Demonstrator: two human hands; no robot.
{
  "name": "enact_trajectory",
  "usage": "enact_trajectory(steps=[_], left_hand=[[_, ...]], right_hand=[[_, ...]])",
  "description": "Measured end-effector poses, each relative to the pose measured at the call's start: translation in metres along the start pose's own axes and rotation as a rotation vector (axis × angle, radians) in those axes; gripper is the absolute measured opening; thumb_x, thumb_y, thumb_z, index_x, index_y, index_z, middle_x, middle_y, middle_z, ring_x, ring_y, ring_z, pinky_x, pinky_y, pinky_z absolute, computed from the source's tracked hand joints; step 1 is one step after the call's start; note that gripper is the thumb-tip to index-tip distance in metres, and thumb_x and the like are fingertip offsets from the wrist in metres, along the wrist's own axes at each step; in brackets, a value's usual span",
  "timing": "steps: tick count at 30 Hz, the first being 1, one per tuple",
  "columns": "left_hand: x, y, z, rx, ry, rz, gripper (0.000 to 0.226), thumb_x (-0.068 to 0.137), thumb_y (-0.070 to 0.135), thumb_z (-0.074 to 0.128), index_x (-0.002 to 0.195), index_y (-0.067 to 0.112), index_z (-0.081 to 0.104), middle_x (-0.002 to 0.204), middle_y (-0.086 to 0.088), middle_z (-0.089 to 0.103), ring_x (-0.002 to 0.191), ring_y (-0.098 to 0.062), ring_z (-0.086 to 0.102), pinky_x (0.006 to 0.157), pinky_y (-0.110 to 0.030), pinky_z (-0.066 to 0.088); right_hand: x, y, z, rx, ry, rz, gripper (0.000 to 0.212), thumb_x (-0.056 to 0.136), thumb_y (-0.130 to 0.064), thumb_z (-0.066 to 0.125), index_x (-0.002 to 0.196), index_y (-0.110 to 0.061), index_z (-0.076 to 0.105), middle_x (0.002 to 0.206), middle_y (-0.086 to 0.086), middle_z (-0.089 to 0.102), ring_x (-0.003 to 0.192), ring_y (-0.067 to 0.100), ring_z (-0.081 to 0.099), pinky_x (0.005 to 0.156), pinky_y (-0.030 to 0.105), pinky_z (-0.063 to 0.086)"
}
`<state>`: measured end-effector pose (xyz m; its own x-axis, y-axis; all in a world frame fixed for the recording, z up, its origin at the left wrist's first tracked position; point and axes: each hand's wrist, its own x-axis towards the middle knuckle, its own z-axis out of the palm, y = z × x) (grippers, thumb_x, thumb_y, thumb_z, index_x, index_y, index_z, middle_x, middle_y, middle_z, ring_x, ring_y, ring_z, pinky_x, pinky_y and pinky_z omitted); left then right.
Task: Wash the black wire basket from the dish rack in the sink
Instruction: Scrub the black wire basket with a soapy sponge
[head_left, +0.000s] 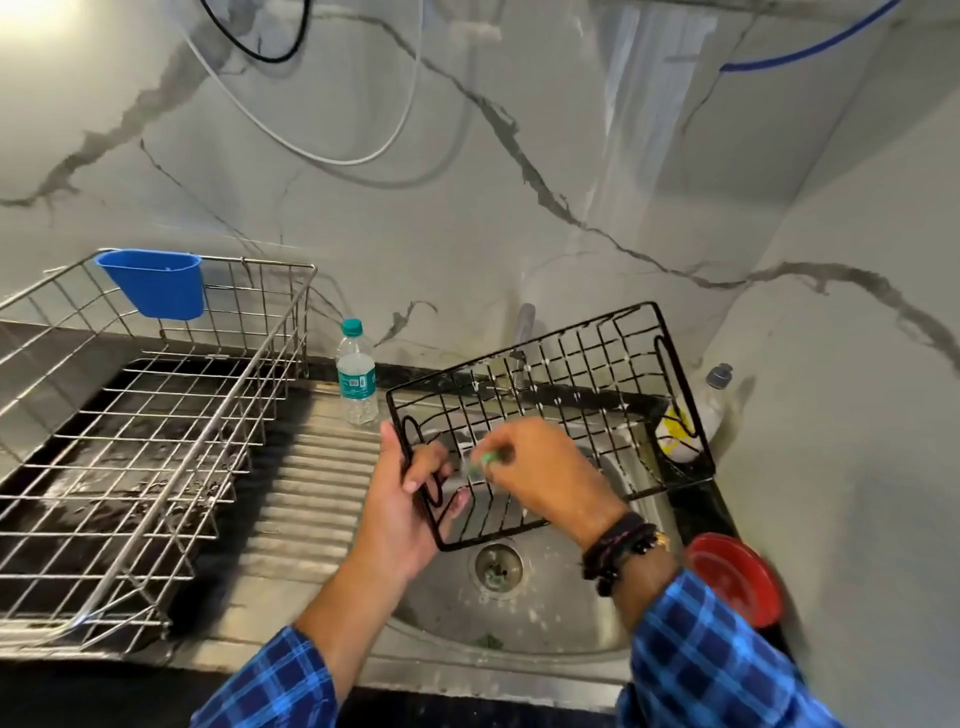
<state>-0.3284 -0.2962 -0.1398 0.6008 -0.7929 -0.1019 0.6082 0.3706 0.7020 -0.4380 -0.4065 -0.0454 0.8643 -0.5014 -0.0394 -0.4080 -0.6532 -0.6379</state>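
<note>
Your left hand (410, 499) grips the black wire basket (571, 384) by its near left end. The thumb lies over the rim beside the oval handle loop and the fingers curl underneath. The basket is tilted up over the sink (545, 613), its far rim raised towards the wall, and white flecks cling to its wires. Your right hand (545, 473) reaches into the basket from above the sink. Its fingertips are pinched together on a small green thing (485, 460), which is too blurred to name and sits against the wires. The two hands are close together, just above the sink's left half.

Left of the sink, the steel dish rack (156, 426) stands on a dark wet tray, and a blue cup (156, 283) hangs on its back rail. The ribbed draining board (311, 467) lies between the rack and the sink. The tap (524, 322) rises behind the sink, partly hidden by the basket. At the sink's right edge sits a red lid (732, 579), near your right wrist with its dark bands (618, 551). A water bottle (357, 374) with a green cap stands at the sink's back left corner. At the back right corner a white and yellow bottle (711, 405) stands partly behind the basket's end. The drain (498, 566) shows in the sink bottom, under the basket's near rim.
</note>
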Motion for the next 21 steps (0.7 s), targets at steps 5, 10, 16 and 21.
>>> enact_trajectory(steps=[5, 10, 16, 21], left_hand=[[-0.001, -0.009, 0.002, -0.058, -0.071, -0.069, 0.071, 0.093, 0.071, 0.045, 0.046, 0.018, 0.043, 0.098, -0.009, 0.07, 0.108, -0.026, 0.059, 0.089, -0.045, 0.045], [-0.006, -0.004, 0.012, -0.127, -0.117, -0.073, 0.075, 0.098, 0.068, 0.033, 0.044, 0.018, 0.043, 0.084, -0.01, 0.072, 0.089, -0.025, 0.064, 0.081, -0.041, 0.043], [-0.005, -0.005, 0.004, -0.082, -0.048, -0.059, 0.075, 0.094, 0.074, 0.038, 0.044, 0.018, 0.042, 0.097, -0.007, 0.066, 0.092, -0.023, 0.057, 0.068, -0.035, 0.046], [-0.008, 0.001, 0.007, -0.146, -0.041, -0.066, 0.077, 0.093, 0.073, 0.036, 0.04, 0.018, 0.04, 0.071, 0.001, 0.053, 0.065, -0.018, 0.054, 0.066, -0.034, 0.041]], right_hand=[[0.03, -0.033, 0.026, 0.336, 0.398, 0.063, 0.015, 0.09, -0.01, 0.07, 0.102, -0.018, 0.072, 0.097, -0.005, 0.073, 0.073, 0.0, 0.067, 0.064, 0.012, 0.056], [0.029, -0.031, 0.034, 0.054, 0.292, 0.051, 0.013, 0.091, -0.01, 0.067, 0.096, -0.021, 0.071, 0.097, -0.005, 0.072, 0.084, 0.008, 0.067, 0.082, 0.026, 0.059], [0.017, -0.018, 0.029, -0.363, 0.065, 0.019, 0.017, 0.084, -0.012, 0.076, 0.099, -0.019, 0.072, 0.093, -0.001, 0.065, 0.096, 0.018, 0.065, 0.086, 0.029, 0.053], [0.007, -0.016, 0.023, -0.416, -0.087, 0.047, 0.021, 0.085, -0.019, 0.076, 0.105, -0.013, 0.073, 0.101, 0.007, 0.069, 0.101, 0.024, 0.065, 0.091, 0.035, 0.053]])
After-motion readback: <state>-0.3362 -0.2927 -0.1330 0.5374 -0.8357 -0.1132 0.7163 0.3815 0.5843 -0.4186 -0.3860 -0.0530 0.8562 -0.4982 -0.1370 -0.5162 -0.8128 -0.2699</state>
